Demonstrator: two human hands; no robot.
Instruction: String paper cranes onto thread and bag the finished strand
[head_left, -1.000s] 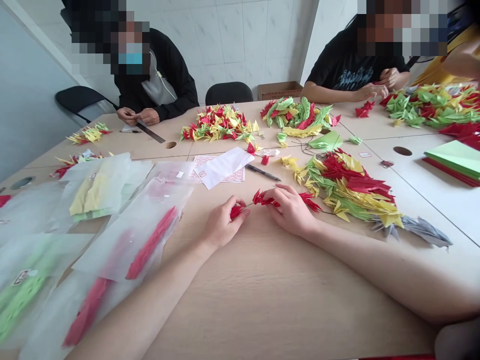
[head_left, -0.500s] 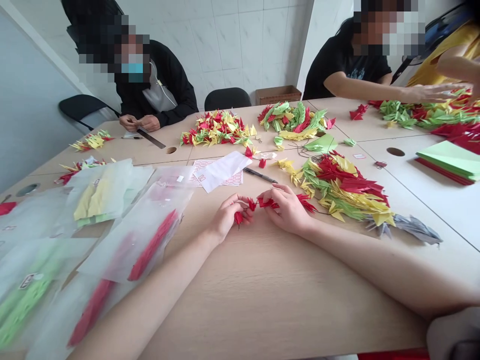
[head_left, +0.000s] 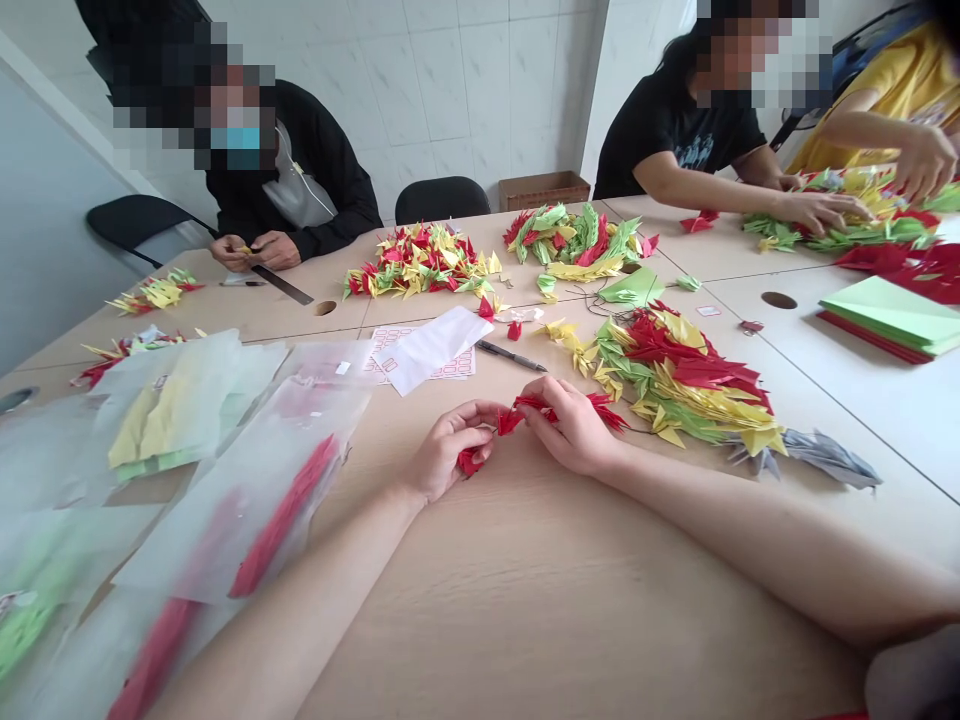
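My left hand [head_left: 447, 452] is closed, its fingertips pinched at a small folded red paper crane [head_left: 509, 421] between my hands. Another red paper piece [head_left: 470, 461] sticks out below the left fingers. My right hand [head_left: 574, 430] wraps round a row of red paper cranes [head_left: 606, 412], which stick out past its far side. A dark thread runs from this row toward a pile of red, yellow and green strung cranes [head_left: 694, 375] with a grey end [head_left: 829, 458]. The fingers partly hide the red pieces.
Clear plastic bags [head_left: 300, 420] of folded paper lie at left. Ahead are a black pen [head_left: 513, 356], a white paper slip [head_left: 435, 350] and crane heaps [head_left: 420, 258]. Green paper sheets [head_left: 892, 312] lie at right. Three people work across the table [head_left: 540, 580].
The red crane between my hands has come into fuller view, and the left hand has shifted slightly. The whole view has moved a little; the co-workers' hands at right have lowered onto their pile.
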